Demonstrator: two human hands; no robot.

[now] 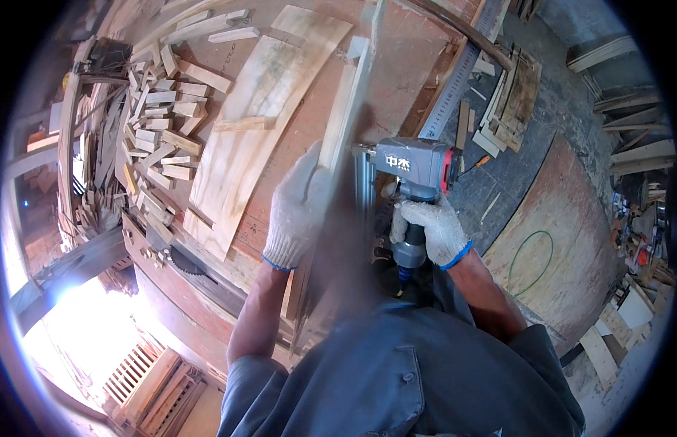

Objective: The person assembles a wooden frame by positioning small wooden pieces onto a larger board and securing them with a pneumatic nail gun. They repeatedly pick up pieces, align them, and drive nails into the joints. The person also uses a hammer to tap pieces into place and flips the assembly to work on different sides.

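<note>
Right grip: the gloved right hand (433,222) is closed around the handle of a grey power tool (411,162), with its fingers wrapped.
Left grip: the gloved left hand (298,207) lies against a long pale wooden strip (341,120); how far its fingers close is partly hidden, so I cannot tell.
Tool: it is right of the strip, with its nose turned toward the strip; whether they touch, I cannot tell.
Strip: it stretches away from the left hand over the reddish surface (408,62).
Left of strip: a wide pale board (240,164) lies on the surface, and a short wooden stick (240,124) rests across it.
Farther left: many small wooden blocks (160,138) are heaped together.
Right side: a marked metal ruler (455,91) runs along, and beyond it lies a screwdriver (483,161) with orange handle.
Far right: a thin green loop (550,255) lies on a worn brown panel (575,226).
</note>
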